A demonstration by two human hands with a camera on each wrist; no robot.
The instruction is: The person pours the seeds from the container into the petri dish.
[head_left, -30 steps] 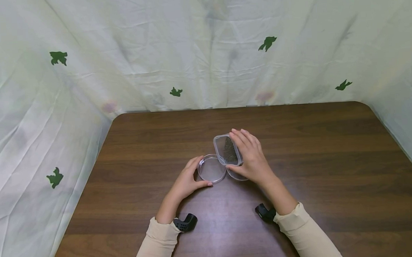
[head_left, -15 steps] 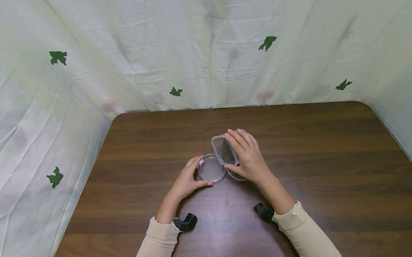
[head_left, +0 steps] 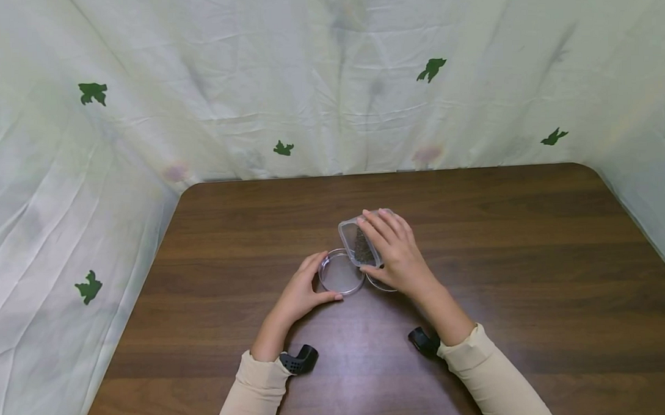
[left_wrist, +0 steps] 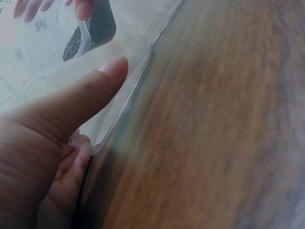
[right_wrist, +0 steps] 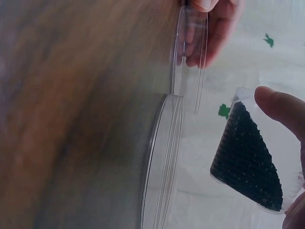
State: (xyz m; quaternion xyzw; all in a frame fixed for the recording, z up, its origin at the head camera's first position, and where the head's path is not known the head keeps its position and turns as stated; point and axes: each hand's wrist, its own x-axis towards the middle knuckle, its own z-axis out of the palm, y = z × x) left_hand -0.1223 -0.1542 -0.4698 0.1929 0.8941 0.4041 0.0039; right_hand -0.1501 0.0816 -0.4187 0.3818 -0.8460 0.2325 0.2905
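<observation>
My left hand (head_left: 301,289) grips a round clear petri dish (head_left: 341,275) on the table, thumb at the near rim and fingers at the far left side. No grains are visible inside that dish. In my right hand (head_left: 399,257) is a clear plastic container (head_left: 349,236), tilted to the left and held above the table near the dish's right edge. Dark granules (right_wrist: 248,157) fill part of the container and lie in a slope, seen best in the right wrist view. A second clear round dish (right_wrist: 162,162) sits beside the first, partly hidden under my right hand.
The brown wood-grain table (head_left: 510,244) extends around both hands. Pale cloth (head_left: 328,79) with green bird-like shapes hangs behind the table and along its sides. A black wrist camera (head_left: 300,359) is on the left wrist, another (head_left: 424,342) on the right.
My right hand has shifted slightly left with the container, which now leans further and overlaps the first dish's rim in the head view. The left hand and its dish have stayed still.
</observation>
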